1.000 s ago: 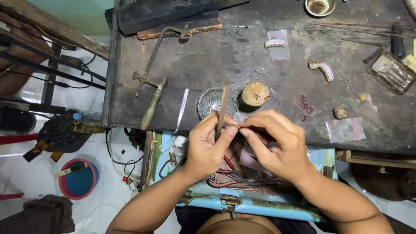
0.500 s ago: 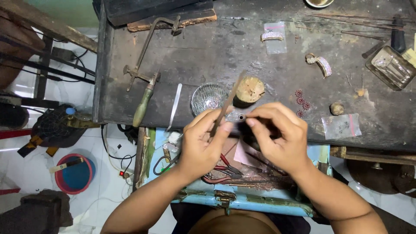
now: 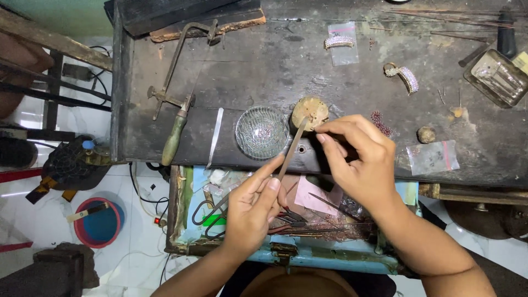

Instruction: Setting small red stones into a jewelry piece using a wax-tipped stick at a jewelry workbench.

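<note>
Your left hand (image 3: 253, 206) pinches thin tool (image 3: 292, 147), fingers closed on shaft, tip angled up toward wood block (image 3: 309, 110). Right hand (image 3: 360, 159) pinched at fingertips just right of block; cannot tell what, if anything, it grips, too small. Block sits on bench (image 3: 264, 60), touching tool tip. Glass dish (image 3: 262, 132) just left of block, small stones inside. Saw (image 3: 173, 104) well left. Two set pieces (image 3: 404, 76) lie up-right of block, look done; red stones (image 3: 380, 122) right of block unused, so work looks midway.

Dark grey workbench (image 3: 264, 60); green saw handle (image 3: 174, 137); blue bowl, red rim (image 3: 99, 223); pink paper (image 3: 316, 198); tan block (image 3: 309, 111).
</note>
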